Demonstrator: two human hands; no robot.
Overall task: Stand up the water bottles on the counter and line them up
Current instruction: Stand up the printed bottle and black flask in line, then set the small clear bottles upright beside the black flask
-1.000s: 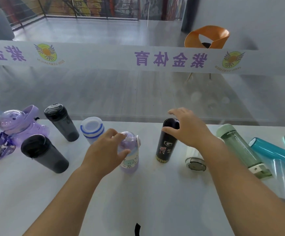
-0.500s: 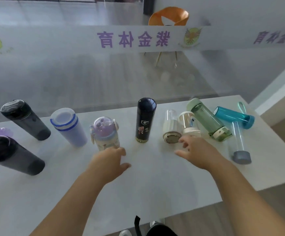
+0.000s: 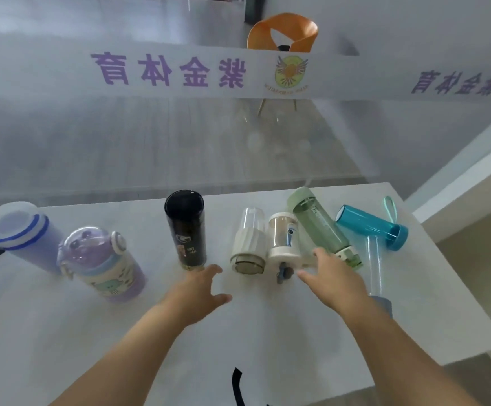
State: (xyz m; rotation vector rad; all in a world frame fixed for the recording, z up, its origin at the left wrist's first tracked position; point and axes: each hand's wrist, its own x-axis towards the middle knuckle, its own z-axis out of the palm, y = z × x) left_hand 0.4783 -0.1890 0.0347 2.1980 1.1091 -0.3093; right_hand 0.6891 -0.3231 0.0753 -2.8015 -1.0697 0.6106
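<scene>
Water bottles sit along the far side of a white counter, seen from above by the person's head camera. Standing upright from left to right are a blue-banded tumbler, a purple cartoon bottle and a tall black flask. To their right, five more lie on their sides: a white ribbed bottle, a cream-capped clear bottle just beside it, a pale green bottle, a teal bottle and a thin clear bottle partly hidden behind the right arm. The left hand hovers near the base of the black flask, fingers loosely spread and holding nothing. The right hand reaches toward the cream-capped and green bottles, fingers spread wide and empty; whether a fingertip touches either bottle cannot be told.
</scene>
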